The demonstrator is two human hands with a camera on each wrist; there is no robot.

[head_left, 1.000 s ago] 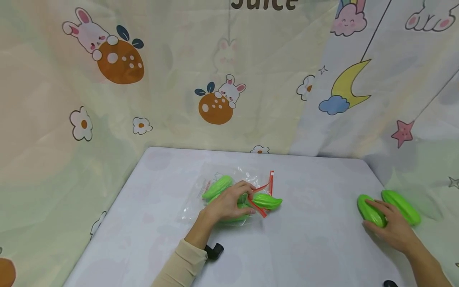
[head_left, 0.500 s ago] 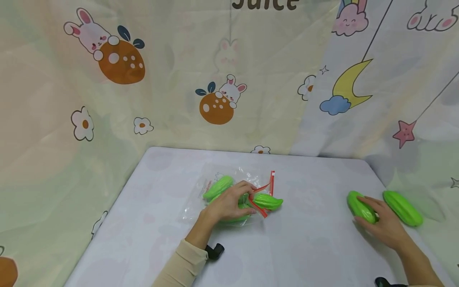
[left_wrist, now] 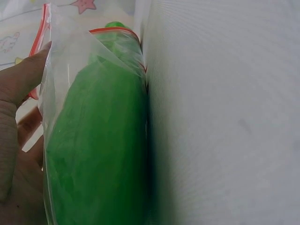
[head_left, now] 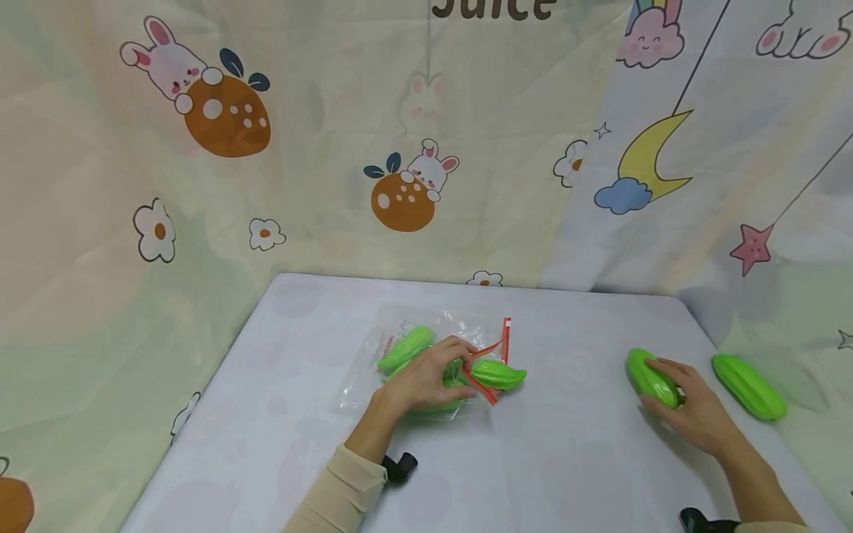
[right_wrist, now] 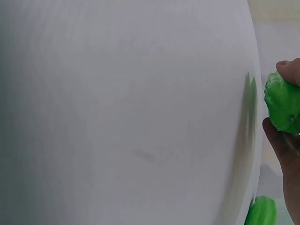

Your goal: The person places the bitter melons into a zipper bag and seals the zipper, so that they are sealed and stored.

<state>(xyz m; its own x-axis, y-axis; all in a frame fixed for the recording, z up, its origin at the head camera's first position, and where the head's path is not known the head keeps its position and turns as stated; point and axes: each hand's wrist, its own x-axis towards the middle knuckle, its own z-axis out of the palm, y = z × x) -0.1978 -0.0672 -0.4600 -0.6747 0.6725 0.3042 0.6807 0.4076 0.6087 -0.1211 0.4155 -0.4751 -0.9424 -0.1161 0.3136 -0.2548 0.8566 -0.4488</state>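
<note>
A clear zip bag (head_left: 363, 381) with red seal strips lies left of centre on the table, with several ribbed green bitter melons inside. One bitter melon (head_left: 498, 374) pokes out through the bag's mouth. My left hand (head_left: 423, 377) grips the bag by its mouth; in the left wrist view the thumb is at the edge of the film, beside a large bitter melon (left_wrist: 98, 140). On the right, my right hand (head_left: 689, 414) holds another bitter melon (head_left: 645, 374) between thumb and fingers. The right wrist view shows this bitter melon (right_wrist: 281, 103) held just off the tabletop.
One more bitter melon (head_left: 748, 387) lies at the table's right edge, right of my right hand. The white table (head_left: 566, 459) meets a cartoon-printed curtain (head_left: 320, 185) at the back. Black wrist-camera parts (head_left: 400, 468) show by the left sleeve.
My right hand has moved left and slightly away from me with its bitter melon, leaving the other one at the table edge. My left hand and the bag have stayed put.
</note>
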